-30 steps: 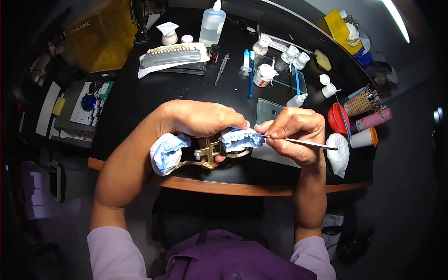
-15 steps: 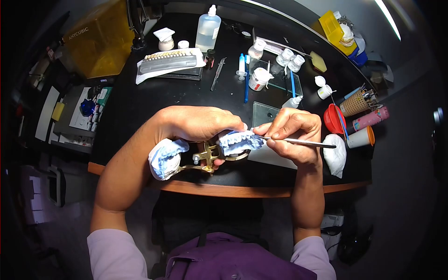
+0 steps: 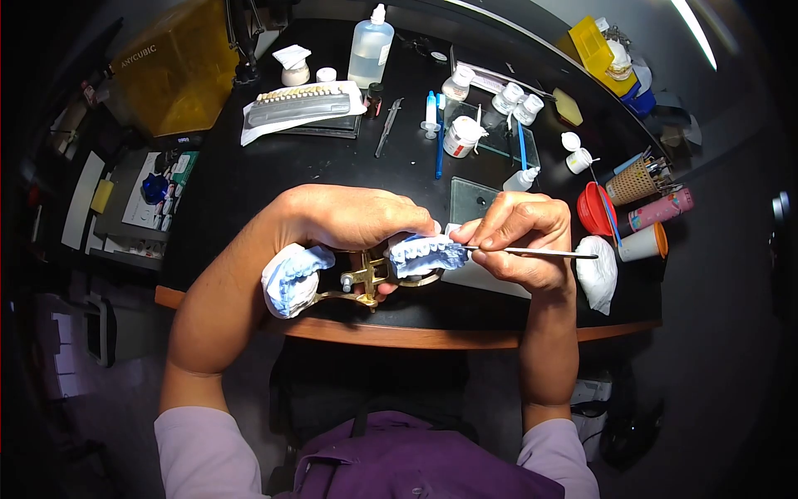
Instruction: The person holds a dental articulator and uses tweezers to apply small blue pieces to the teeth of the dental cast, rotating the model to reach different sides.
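Teeth model (image 3: 426, 256) held by left hand (image 3: 357, 218), thin tool (image 3: 557, 252) pinched by right hand (image 3: 529, 229), near the surface's front edge (image 3: 399, 336).
Tool has been tilted slightly flatter; room is left between hands and knife (image 3: 387, 129).

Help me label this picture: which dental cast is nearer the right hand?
The cast by the instrument, right of the brass frame; the other cast is left of that frame.
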`<action>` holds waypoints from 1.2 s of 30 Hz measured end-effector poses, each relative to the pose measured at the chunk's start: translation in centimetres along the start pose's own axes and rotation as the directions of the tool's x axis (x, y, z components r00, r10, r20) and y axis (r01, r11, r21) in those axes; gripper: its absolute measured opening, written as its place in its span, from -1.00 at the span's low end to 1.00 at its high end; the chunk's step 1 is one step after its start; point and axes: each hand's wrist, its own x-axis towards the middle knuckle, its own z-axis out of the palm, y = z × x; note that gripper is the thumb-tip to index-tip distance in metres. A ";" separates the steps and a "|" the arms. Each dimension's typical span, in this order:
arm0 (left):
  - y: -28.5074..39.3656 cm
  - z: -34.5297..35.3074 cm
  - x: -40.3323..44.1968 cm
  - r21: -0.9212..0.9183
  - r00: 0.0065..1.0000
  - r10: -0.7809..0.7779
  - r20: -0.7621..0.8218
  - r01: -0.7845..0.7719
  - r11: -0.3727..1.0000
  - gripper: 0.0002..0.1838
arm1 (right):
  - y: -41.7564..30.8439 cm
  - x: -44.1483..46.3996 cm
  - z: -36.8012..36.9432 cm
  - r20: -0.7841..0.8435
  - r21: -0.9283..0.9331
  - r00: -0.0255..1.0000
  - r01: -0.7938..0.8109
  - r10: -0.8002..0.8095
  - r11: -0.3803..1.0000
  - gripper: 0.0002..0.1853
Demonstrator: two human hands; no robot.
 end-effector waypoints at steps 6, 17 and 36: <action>-0.4 -0.6 0.4 0.034 0.999 -0.017 0.039 0.016 0.999 -0.59 | 0.0 0.0 -0.1 0.040 -0.054 0.999 0.024 -0.022 0.998 -0.90; -0.2 -0.3 0.4 0.053 0.996 -0.079 0.039 0.077 0.996 -0.62 | -0.4 0.2 0.0 0.072 -0.120 0.997 -0.007 0.015 0.993 -0.82; -0.9 -0.2 0.6 0.185 0.996 0.075 0.037 -0.081 0.979 -0.56 | -0.5 0.0 0.0 0.066 0.010 0.996 -0.054 0.053 0.999 -0.87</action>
